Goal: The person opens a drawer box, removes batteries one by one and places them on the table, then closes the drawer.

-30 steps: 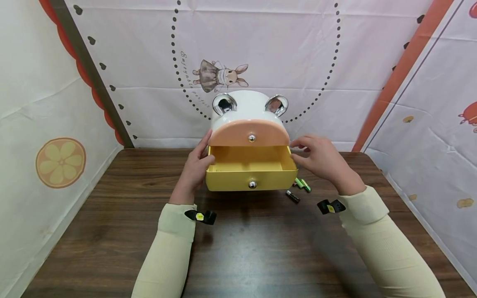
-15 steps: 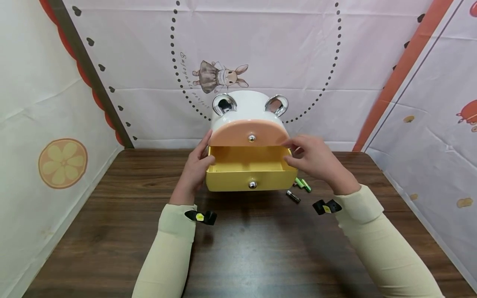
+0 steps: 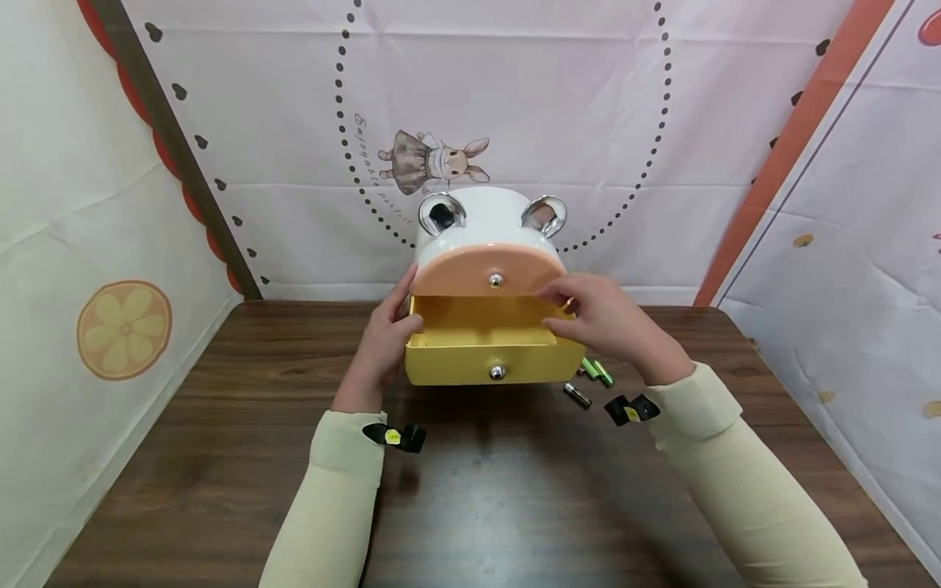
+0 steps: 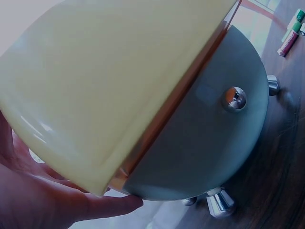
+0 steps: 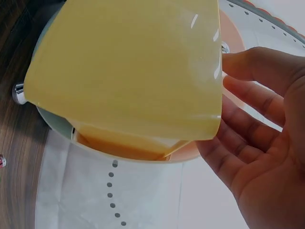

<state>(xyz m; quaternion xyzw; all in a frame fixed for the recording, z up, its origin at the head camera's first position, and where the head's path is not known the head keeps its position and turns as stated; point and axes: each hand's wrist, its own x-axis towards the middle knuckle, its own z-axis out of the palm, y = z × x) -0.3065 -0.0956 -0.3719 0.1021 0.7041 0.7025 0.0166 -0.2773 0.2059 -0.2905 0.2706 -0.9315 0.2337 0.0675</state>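
A small round cabinet (image 3: 481,214) with a white body and silver ear shapes stands at the back of the table. Its yellow drawer (image 3: 456,365) is pulled out below the peach drawer (image 3: 463,269); the part of its inside in sight holds nothing. My left hand (image 3: 378,347) rests along the cabinet's left side, fingers extended, thumb by the drawer's rim. My right hand (image 3: 606,322) reaches over the drawer's right side, thumb and fingers apart and loosely bent, nothing between them. A grey-green lower drawer (image 4: 200,129) with a silver knob shows in the left wrist view.
To the right of the cabinet, green batteries (image 3: 603,372) and a dark battery (image 3: 577,395) lie on the brown wooden table (image 3: 478,490). A printed cloth wall (image 3: 573,106) stands close behind the cabinet, with more cloth at both sides.
My right hand has moved left from beside the drawer to over its right part. My left hand and the drawer stay put. The head view has tilted up slightly.
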